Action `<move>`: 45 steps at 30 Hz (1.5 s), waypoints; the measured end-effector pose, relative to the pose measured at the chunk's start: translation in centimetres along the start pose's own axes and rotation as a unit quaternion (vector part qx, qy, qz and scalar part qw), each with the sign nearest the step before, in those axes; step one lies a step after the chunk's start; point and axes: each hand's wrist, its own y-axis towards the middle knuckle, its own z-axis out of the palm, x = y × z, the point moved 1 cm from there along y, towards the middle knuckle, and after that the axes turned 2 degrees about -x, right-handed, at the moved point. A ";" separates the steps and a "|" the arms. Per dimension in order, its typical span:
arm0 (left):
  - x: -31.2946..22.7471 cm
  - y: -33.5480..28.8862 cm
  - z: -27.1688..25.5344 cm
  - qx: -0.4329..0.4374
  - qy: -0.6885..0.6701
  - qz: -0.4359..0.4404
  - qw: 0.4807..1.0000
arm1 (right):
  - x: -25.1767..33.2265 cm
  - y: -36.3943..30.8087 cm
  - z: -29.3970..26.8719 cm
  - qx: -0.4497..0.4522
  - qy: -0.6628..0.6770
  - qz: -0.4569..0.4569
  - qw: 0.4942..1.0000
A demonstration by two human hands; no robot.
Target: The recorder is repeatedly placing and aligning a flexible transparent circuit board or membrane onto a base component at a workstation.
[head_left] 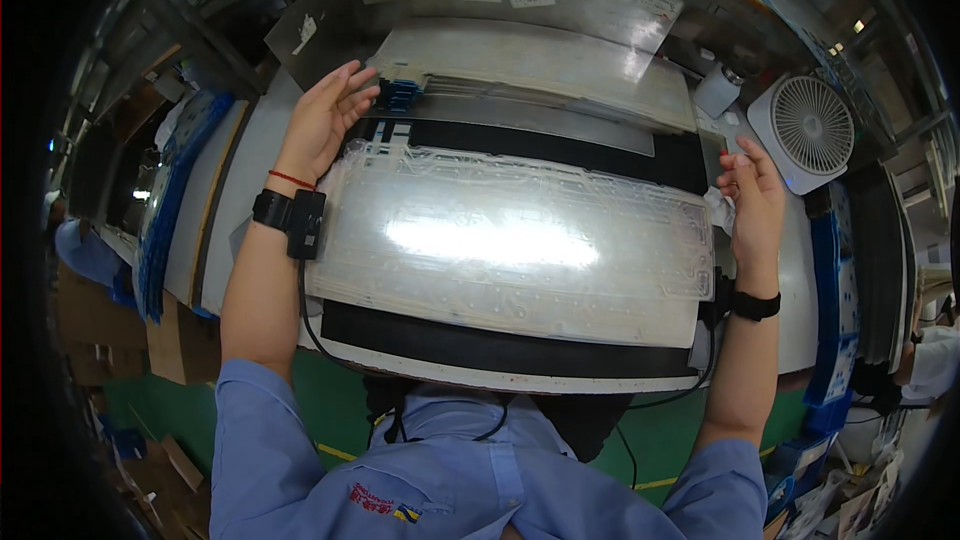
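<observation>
Sheet stack [520, 275] probably slippery, flexible, creasable; best held at opposite sides. Left hand [328, 112] loosely open, apparently empty; right hand [756, 188] half-curled, cannot tell whether holding anything.

The left arm [258, 305] and right arm [755, 365] reach forward, well apart. The left grip [322, 120] is raised, fingers [340, 87] loosely extended inward; the right grip [757, 202] is half-curled, any pinch being unclear.

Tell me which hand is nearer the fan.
Right. The right hand is just left of the fan; the left hand is much farther off to its left.
</observation>
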 end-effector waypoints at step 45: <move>-0.2 -1.1 0.8 0.120 0.123 -0.024 0.985 | -0.3 -0.4 0.5 0.028 -0.056 -0.015 0.998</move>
